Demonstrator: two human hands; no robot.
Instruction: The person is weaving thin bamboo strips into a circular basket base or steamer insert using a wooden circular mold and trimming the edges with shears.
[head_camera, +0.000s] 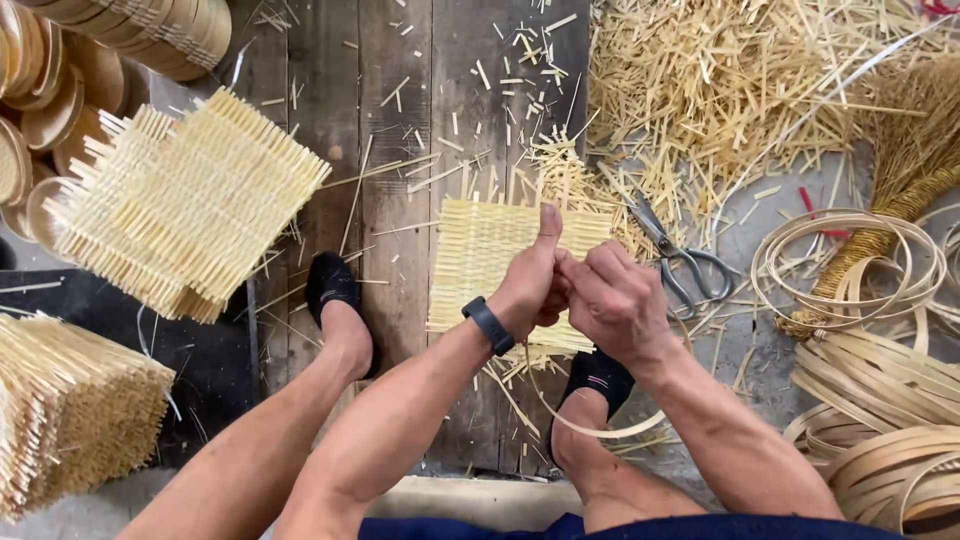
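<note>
The person is sitting low over a worn plank floor (330, 100) that is littered with bamboo offcuts, a loose heap of them (720, 90) spreading across the far right. Stacks of finished woven squares (185, 205) are lying to the left, with another pile (70, 410) nearer, so a good share of the weaving looks done. Coiled bamboo hoops (880, 400) are waiting on the right, seemingly unused as yet. One woven mat (485, 260) is resting on the floor just beyond the hands, between two black slippers. The left hand (532, 285), thumb up, and the right hand (612, 300) are pressing together, each grip pinching a thin bamboo strip (600, 430) that is looping down beneath the wrists. Scissors (680, 255) are lying just right of the mat.
</note>
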